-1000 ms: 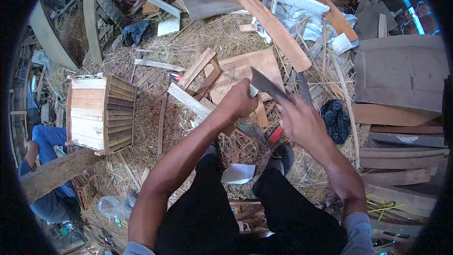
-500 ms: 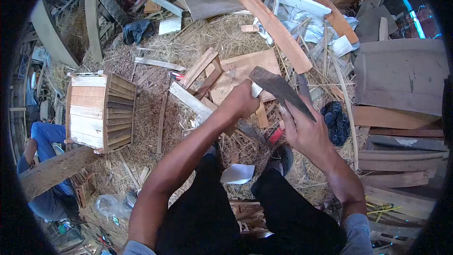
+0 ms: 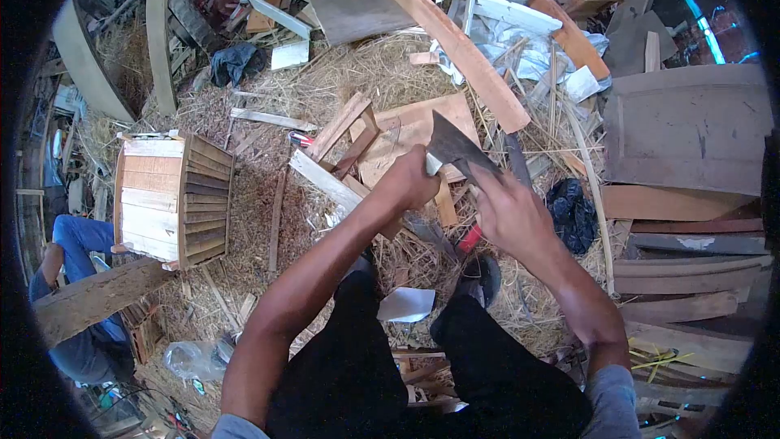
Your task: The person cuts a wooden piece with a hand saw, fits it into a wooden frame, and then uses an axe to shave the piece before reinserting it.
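My left hand (image 3: 413,182) is closed round a small piece of wood (image 3: 434,164), whose pale end shows beside the fingers. My right hand (image 3: 513,213) holds a dark, flat metal blade (image 3: 457,145) from its right side, fingers against it. The blade's wide end lies just above and right of the wood piece; whether they touch is unclear. Below the hands, a red handle (image 3: 469,239) lies in the straw. Behind them are a flat wooden panel (image 3: 406,134) and a small wooden frame (image 3: 345,134) on the ground.
A slatted wooden crate (image 3: 152,195) stands at left, near a person's blue-clad leg (image 3: 85,236). Curved boards (image 3: 459,49) lie at the top. A black plastic bag (image 3: 572,215) and stacked planks (image 3: 691,276) are at right. White paper (image 3: 407,304) lies between my legs.
The blade has tilted, its wide end now pointing more upward, and my right hand has turned with it. My left hand keeps its grip. The view has shifted slightly.
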A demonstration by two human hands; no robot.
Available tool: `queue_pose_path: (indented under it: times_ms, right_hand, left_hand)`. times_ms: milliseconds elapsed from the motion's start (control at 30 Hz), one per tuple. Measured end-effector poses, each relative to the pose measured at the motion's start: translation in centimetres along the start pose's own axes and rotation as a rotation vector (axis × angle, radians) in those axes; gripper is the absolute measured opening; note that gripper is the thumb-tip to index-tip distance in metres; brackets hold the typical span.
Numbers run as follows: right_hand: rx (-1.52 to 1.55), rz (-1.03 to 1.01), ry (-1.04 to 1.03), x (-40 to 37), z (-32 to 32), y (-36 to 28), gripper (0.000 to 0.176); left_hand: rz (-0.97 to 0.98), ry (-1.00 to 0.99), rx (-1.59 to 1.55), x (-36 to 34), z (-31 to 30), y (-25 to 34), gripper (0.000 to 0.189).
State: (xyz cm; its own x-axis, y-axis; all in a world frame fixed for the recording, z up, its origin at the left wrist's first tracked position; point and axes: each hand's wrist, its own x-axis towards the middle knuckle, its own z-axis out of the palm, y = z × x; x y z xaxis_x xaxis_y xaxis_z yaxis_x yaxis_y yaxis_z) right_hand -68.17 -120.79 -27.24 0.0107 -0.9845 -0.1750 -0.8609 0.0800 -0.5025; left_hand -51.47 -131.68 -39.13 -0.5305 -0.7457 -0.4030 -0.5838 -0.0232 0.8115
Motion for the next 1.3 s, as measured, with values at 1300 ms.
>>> queue_pose_path:
  times_ms: [1300]
  right_hand:
    - [0.007,0.012,0.014,0.1,-0.5,0.1,0.044]
  left_hand:
    - [-0.051,-0.036,0.000,-0.5,-0.2,0.1,0.042]
